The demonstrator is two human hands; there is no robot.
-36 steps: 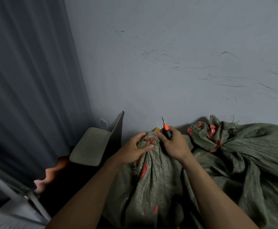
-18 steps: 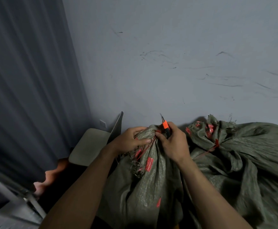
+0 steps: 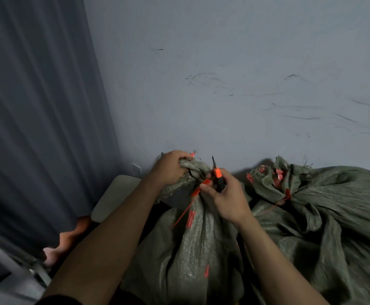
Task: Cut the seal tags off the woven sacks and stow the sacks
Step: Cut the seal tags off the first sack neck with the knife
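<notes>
Scuffed grey wall (image 3: pixel 223 62); dark curtain (image 3: pixel 36 106)

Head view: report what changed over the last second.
The left hand moved up and to the left and now grips the bunched mouth of the near sack, stretching its neck. The thin tail of the red seal tag now hangs in view. The right hand kept the cutter at the neck. The second sack stayed put.

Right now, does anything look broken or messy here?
Nothing is spilled or broken. The wall carries dark scuff marks, and loose threads fray from the mouth of the sack that the left hand grips while the right hand holds a cutter.
</notes>
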